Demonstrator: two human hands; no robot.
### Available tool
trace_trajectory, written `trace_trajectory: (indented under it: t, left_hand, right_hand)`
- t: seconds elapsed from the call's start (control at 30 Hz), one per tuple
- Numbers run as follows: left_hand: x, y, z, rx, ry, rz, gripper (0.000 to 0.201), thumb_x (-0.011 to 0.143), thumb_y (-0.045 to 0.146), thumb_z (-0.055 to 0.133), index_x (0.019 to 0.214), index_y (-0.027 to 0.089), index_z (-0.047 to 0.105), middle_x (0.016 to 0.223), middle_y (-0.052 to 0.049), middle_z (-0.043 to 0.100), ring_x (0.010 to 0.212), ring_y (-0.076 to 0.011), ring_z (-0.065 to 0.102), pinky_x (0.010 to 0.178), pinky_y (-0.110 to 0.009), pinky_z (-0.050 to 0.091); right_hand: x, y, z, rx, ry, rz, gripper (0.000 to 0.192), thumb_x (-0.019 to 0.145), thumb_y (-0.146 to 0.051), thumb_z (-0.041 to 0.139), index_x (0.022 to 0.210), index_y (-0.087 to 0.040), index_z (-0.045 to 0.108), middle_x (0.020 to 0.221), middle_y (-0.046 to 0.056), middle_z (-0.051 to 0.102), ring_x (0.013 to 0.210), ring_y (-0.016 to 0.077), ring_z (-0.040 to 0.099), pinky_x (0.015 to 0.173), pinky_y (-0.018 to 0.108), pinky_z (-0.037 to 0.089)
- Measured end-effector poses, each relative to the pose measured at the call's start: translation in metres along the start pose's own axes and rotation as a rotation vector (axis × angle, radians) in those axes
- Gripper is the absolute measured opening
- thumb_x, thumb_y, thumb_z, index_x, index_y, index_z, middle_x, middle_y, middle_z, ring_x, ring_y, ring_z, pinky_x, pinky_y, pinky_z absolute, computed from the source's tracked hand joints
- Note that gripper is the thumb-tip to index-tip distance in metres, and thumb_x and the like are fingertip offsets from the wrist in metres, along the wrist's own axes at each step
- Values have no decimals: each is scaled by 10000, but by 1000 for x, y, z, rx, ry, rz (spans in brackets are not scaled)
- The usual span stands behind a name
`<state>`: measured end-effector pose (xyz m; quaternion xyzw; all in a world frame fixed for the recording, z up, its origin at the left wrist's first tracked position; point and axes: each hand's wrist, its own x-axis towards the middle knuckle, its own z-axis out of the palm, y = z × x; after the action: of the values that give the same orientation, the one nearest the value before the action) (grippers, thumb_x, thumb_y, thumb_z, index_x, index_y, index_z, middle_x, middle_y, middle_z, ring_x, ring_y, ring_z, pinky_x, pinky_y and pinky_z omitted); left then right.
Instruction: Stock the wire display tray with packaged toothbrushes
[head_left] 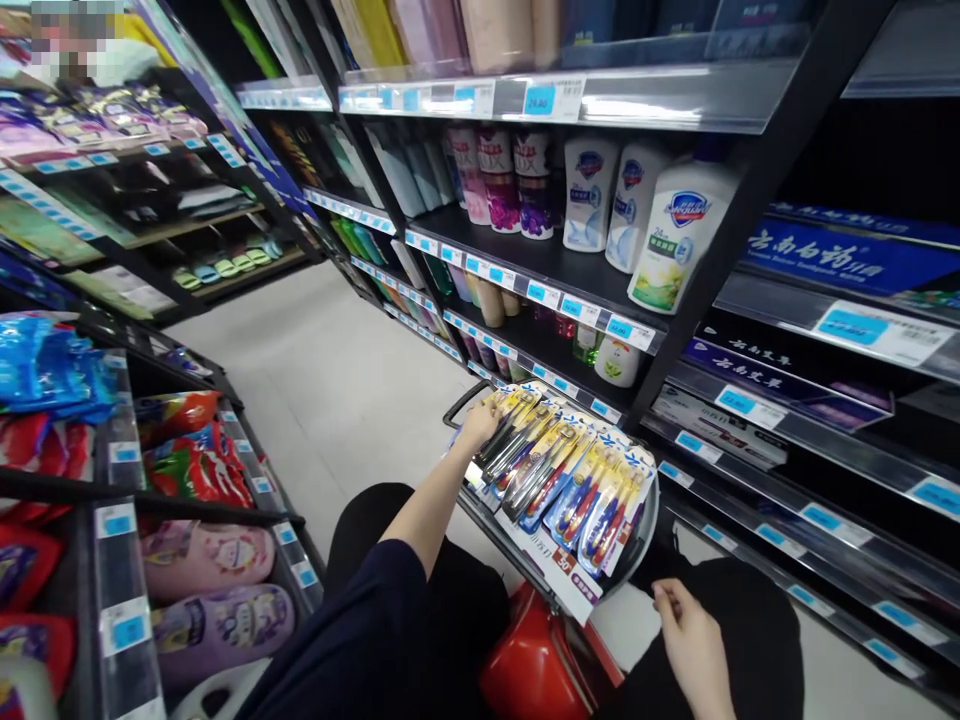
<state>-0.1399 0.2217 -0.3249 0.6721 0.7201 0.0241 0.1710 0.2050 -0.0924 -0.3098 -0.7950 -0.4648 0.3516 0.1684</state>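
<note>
Toothbrush packs (pixel 559 480) fanned mid-frame on the basket (pixel 637 545); left hand (pixel 480 420) grip pinching the top pack's far end; right hand (pixel 694 645) loose, lower right, holding nothing; imo lift one pack w/o dragging the rest.

My left hand (pixel 477 424) touches the far end of the toothbrush packs (pixel 564 478) piled on the basket (pixel 646 530), beside the shelf (pixel 540 262) edge. My right hand (pixel 690 640) rests near the basket's near corner, empty.
</note>
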Motion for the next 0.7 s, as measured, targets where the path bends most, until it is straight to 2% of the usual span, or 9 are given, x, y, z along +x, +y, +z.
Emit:
trace_trajectory:
  t: [0.3,0.37,0.43,0.47,0.53,0.63,0.67,0.7]
  left_hand:
    - [-31,11,-23,-76,169,-78,394,885,389,348,1096,132,561,1150,-157,561,1128,-319,470,935,-439,413]
    - [-47,22,-33,-156,278,-25,349,890,350,360,1100,152,556,1138,-129,575,1114,-283,474,969,-431,398]
    - [-71,42,-55,-358,456,128,280,890,319,389,1043,171,571,1049,-90,608,1021,-222,514,964,-401,412]
    - [-87,55,-71,-485,538,219,238,884,315,417,990,184,584,991,-71,615,936,-191,534,918,-377,443]
    - [-127,85,-118,-728,699,415,224,865,326,483,1027,202,577,944,-47,595,799,-136,531,799,-315,491]
    - [-199,125,-213,-1042,930,793,395,816,367,575,1192,284,490,1119,-29,531,792,-92,538,698,-244,524]
    - [-223,134,-245,-1087,985,935,506,742,435,652,1207,340,475,1180,1,513,817,-96,554,671,-239,534]
    - [-245,140,-275,-1112,1033,1012,594,680,495,694,1215,383,462,1248,33,483,860,-106,570,669,-245,545]
  right_hand:
    - [3,-1,0,-2,-15,5,451,801,-608,315,897,-271,598,841,0,643,762,149,599,676,204,413]
    - [4,2,4,0,-7,1,452,802,-611,319,891,-267,597,838,1,644,765,148,602,676,203,415]
    - [5,4,9,9,4,-9,455,803,-611,323,882,-258,599,834,5,646,774,151,607,684,205,425]
    - [7,3,12,20,12,-16,463,802,-615,326,877,-251,602,832,9,647,775,152,610,687,206,432]
    - [9,-1,11,78,30,-38,503,790,-643,336,867,-230,613,821,24,652,774,154,619,686,205,452]
    - [3,-14,-11,200,108,-137,604,762,-712,370,904,-189,638,808,52,656,726,153,625,652,205,486]
    - [-4,-19,-24,202,177,-193,611,769,-712,393,933,-178,641,826,58,655,722,148,623,654,206,496]
    - [-13,-22,-39,180,256,-247,594,793,-689,416,974,-167,635,868,62,651,742,141,618,677,212,506]
